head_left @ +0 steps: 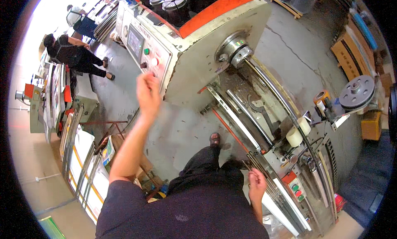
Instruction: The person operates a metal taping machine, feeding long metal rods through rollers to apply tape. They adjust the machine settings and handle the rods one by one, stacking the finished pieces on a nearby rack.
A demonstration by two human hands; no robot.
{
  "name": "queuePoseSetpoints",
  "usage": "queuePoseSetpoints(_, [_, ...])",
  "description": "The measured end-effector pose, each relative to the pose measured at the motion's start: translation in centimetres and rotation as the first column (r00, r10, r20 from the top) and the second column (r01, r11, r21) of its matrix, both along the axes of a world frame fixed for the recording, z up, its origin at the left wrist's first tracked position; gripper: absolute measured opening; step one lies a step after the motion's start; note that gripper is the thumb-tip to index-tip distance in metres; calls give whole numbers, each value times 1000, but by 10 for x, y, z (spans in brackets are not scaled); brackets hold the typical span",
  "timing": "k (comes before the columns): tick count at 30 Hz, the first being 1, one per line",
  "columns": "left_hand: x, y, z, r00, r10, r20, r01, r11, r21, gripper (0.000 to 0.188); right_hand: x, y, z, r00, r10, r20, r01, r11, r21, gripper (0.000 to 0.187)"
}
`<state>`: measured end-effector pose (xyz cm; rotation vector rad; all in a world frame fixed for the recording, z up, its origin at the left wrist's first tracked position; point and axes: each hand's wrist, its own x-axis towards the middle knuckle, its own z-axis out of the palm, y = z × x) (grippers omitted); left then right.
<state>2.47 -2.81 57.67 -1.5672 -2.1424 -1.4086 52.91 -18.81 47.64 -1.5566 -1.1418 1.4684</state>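
Observation:
My left hand (149,97), blurred by motion, is raised beside the lower edge of a control panel (163,69) on a cream machine. Its fingers look bent, and I cannot tell whether they touch anything. Just above them sit a lit button (155,61), a dark knob (144,65) and a green button (147,51), next to a small screen (135,44). My right hand (257,184) is low at my side, its fingers loosely curled with nothing visible in them. It is beside several long thin metal bars (271,197) and near a button box (296,190).
A chuck (240,53) holds a long shaft (275,96) running towards the lower right. A hook spanner (261,111) lies beneath it. White rollers (294,137) and a grey wheel (357,93) are at the right. Another person (72,51) stands at the far left.

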Motion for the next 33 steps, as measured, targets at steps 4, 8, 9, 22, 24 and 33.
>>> queuePoseSetpoints(4, [-169, 22, -7, 915, -32, -402, -176, 865, -469, 40, -38, 21, 14, 958, 250, 142, -250, 968, -13, 31])
queuePoseSetpoints(8, [-192, 36, -3, 934, -181, -309, -125, 644, -754, 30, -35, 35, 22, 945, 218, 244, -226, 974, 4, 34])
queuePoseSetpoints(9, [-203, 33, -6, 893, -272, -359, -103, 654, -750, 31, -32, 38, 20, 942, 203, 268, -217, 976, 24, 34])
queuePoseSetpoints(22, [-141, 1, -38, 854, -10, -521, -187, 927, -325, 36, 44, 79, 45, 791, -275, 547, 42, 916, 399, 25])
queuePoseSetpoints(24, [-93, -25, -57, 849, 88, -521, -217, 957, -192, 37, 73, 98, 44, 682, -348, 644, -70, 845, 530, 25])
queuePoseSetpoints(33, [263, -121, -137, 899, -197, 391, 353, 855, -380, 39, 141, 148, -23, 694, 56, 718, -482, 777, 405, 20])
